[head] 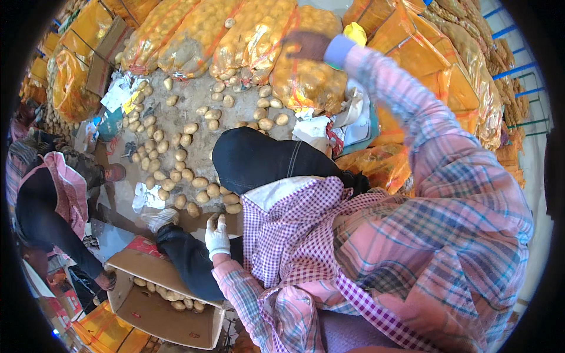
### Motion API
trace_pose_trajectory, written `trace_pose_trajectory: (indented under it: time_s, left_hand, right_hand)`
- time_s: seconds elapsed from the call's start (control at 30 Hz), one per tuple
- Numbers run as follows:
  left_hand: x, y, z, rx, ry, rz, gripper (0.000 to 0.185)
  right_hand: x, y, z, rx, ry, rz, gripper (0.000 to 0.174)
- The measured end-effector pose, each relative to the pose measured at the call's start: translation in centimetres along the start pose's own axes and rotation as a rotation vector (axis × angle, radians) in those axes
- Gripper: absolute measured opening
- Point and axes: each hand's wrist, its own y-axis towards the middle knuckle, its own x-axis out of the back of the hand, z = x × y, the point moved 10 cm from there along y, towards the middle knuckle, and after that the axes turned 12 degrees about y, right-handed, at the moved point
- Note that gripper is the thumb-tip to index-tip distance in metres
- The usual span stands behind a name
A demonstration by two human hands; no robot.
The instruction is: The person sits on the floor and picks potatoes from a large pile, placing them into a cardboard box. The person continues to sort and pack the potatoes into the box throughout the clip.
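My left hand (217, 234), in a white glove with soiled fingertips, is beside my bent leg, close to loose potatoes (193, 210) on the dirt floor. Its fingers are apart and nothing shows in them. Stretched far out, my right hand (308, 45) is blurred above a filled orange mesh sack of potatoes (309, 84). Its fingers look apart and no object is visible in it. Loose potatoes (152, 145) lie scattered across the ground before my knees. A single potato (229, 22) appears over the sacks at the top; whether it rests there I cannot tell.
More full mesh sacks (190, 44) line the far side. An open cardboard box (167, 315) holding potatoes stands below my left leg. At the left, another person (48, 189) bends over. Paper scraps (148, 197) lie on the floor. Orange sacks (423, 57) stand at the right.
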Motion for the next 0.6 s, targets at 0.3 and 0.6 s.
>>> trace_pose_trajectory:
  time_s: [0.3,0.6]
  left_hand:
    - [-4.8,1.9,-0.3,0.032,0.214,0.067,0.051]
    - [-9.6,10.3,14.4,0.640,-0.283,0.026,0.071]
  right_hand:
    - [-38.6,-3.4,-12.0,-0.452,0.142,0.771,0.065]
    - [-41.3,-5.4,-11.2,-0.811,-0.088,0.387,0.071]
